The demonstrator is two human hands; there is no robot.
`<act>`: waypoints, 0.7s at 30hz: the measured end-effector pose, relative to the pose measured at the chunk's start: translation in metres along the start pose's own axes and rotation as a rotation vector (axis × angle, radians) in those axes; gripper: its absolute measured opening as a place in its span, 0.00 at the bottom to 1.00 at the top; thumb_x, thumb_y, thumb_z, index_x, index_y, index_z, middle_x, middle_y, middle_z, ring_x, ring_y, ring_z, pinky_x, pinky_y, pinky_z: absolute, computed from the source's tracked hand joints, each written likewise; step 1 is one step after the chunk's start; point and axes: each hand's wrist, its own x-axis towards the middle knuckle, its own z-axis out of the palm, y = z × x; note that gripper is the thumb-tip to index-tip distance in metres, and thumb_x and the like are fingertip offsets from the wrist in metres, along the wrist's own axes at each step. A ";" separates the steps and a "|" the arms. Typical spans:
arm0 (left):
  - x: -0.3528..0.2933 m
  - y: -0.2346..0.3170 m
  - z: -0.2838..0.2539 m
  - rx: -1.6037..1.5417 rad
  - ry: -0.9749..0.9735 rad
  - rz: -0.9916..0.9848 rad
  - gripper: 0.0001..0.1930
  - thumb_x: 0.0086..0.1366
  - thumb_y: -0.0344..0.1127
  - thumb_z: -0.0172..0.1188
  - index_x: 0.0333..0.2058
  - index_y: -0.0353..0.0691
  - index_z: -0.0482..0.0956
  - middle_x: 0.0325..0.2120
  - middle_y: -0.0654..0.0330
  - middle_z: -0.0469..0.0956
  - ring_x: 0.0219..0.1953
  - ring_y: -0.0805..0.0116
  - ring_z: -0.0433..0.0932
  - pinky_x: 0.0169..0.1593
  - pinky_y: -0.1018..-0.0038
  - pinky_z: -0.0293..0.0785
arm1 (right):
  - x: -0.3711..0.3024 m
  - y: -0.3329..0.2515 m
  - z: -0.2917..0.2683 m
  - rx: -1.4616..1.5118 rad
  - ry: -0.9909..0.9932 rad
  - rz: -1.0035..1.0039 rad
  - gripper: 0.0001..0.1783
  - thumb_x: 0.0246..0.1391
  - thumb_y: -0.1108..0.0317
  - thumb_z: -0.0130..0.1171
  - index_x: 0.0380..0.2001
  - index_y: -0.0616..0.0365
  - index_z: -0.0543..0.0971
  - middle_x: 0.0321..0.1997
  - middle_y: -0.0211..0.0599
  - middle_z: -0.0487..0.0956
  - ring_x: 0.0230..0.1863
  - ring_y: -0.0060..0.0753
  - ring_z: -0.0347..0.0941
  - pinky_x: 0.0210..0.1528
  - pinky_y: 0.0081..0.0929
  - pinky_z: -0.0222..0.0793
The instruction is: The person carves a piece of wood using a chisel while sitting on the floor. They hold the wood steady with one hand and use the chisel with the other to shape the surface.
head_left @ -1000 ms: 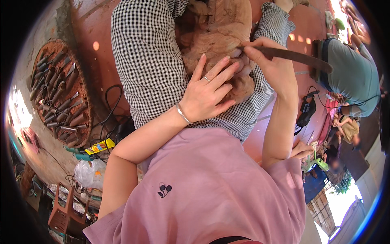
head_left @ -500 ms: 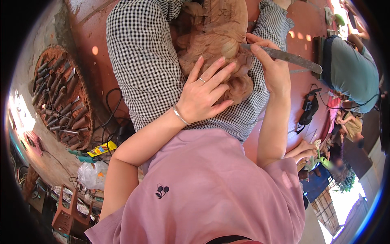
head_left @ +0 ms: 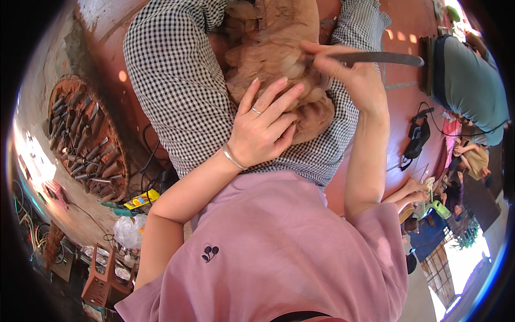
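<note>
A reddish-brown wood carving [head_left: 314, 119] with swirling relief rests between my checked trouser legs. My left hand [head_left: 263, 129] lies on its near part, fingers stretched and spread over the wood. Above the carving's right side, my right hand [head_left: 357, 80] is closed around a long, flat, dark metal file [head_left: 383, 58]. One end of the file sticks out to the right past my knuckles. Its other end reaches the rounded boss in the carving, partly hidden by my fingers and blurred.
At left, a round basket [head_left: 122, 155] holds several wooden-handled carving chisels [head_left: 83, 126]. Near it are a yellow packet [head_left: 142, 199], a plastic bag [head_left: 129, 232], cables and a brown plastic chair [head_left: 102, 282]. At right are a black bag [head_left: 417, 138] and other people [head_left: 472, 86].
My right hand has moved left, bringing the file further over the carving and nearer level. My left hand stays on the wood, shifted slightly in the view.
</note>
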 end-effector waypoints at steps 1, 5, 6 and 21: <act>0.001 0.000 0.000 0.002 0.002 0.000 0.05 0.53 0.34 0.67 0.31 0.46 0.85 0.61 0.59 0.76 0.67 0.52 0.68 0.73 0.52 0.50 | 0.001 0.001 -0.002 -0.008 0.018 0.011 0.13 0.56 0.62 0.68 0.39 0.61 0.88 0.36 0.30 0.86 0.37 0.18 0.78 0.38 0.19 0.73; 0.001 -0.001 0.001 0.023 0.009 -0.003 0.05 0.53 0.33 0.67 0.30 0.46 0.86 0.60 0.59 0.77 0.66 0.52 0.69 0.72 0.52 0.52 | 0.004 -0.003 -0.003 -0.018 -0.003 -0.016 0.12 0.55 0.64 0.70 0.38 0.61 0.87 0.38 0.31 0.87 0.38 0.19 0.79 0.40 0.19 0.74; 0.001 -0.001 0.000 0.026 0.001 -0.008 0.05 0.53 0.33 0.67 0.30 0.46 0.86 0.60 0.59 0.77 0.66 0.52 0.69 0.72 0.53 0.52 | 0.004 -0.001 -0.003 -0.002 -0.042 -0.058 0.12 0.54 0.65 0.70 0.38 0.61 0.87 0.39 0.32 0.87 0.39 0.20 0.79 0.40 0.20 0.74; 0.000 -0.002 0.003 0.054 0.004 -0.003 0.06 0.52 0.32 0.68 0.31 0.47 0.88 0.59 0.59 0.77 0.66 0.51 0.69 0.71 0.54 0.54 | 0.013 0.013 0.001 -0.018 -0.043 -0.242 0.11 0.54 0.63 0.69 0.36 0.58 0.88 0.32 0.28 0.86 0.30 0.17 0.77 0.29 0.18 0.71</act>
